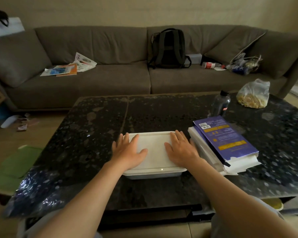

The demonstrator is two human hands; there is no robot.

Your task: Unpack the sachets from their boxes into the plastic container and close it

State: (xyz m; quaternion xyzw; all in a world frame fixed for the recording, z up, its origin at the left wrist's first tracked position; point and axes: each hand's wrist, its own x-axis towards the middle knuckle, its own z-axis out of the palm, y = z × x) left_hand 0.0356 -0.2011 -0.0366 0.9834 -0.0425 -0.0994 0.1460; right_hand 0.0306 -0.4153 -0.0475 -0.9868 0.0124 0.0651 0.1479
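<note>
Now: both hands flat on the white plastic lid (155,146) of the white rectangular plastic container (151,176), which sits at the near middle of the dark speckled stone table (93,134)

Left hand (129,152): fingers straight and slightly spread, palm down on the left part of the lid, gripping nothing. Right hand (181,150): same pose on the right part

Progress, our judgement: the lid is on and no loose sachets show anywhere on the table, so we take unpacking as done. We read this as the closing step, pressing the lid home. Whether the rim is seated all round we cannot tell. What is inside is hidden

Just right of the container, touching or nearly so, lies an opened purple cardboard box (225,140) on top of a flattened white carton (201,148); its torn end faces near

Writing: the purple box carries a barcode sticker at its far end and yellow bands with small print, too small to read. A dark plastic bottle (220,104) farther right has a red label, unreadable. No brand legible
</note>
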